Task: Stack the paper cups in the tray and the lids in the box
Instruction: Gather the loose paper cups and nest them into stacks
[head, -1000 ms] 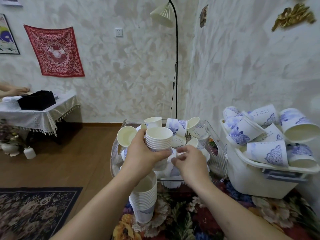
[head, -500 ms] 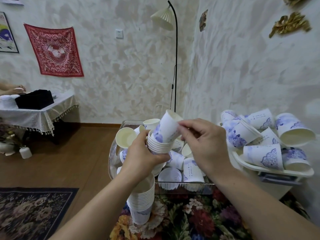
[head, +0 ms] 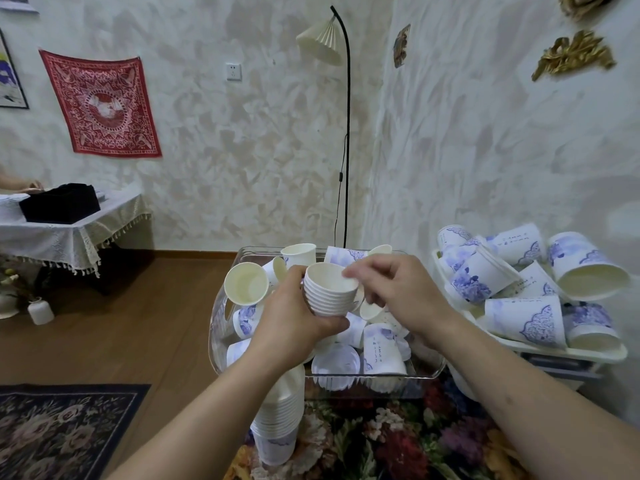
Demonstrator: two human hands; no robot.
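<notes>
While the nested stack of paper cups [head: 329, 292] is gripped in the curled left hand [head: 294, 318] above the clear tray [head: 221, 306], its top rim is pinched by the right hand [head: 398, 292]. Loose cups and a plastic lid [head: 337, 362] lie in the tray below. If the top cup is seated crooked, the stack could be tipped.

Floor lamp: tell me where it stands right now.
In the head view the floor lamp stands in the room's corner, upper centre, directly behind the clear tray of loose cups, with the wall socket to its left.
</notes>
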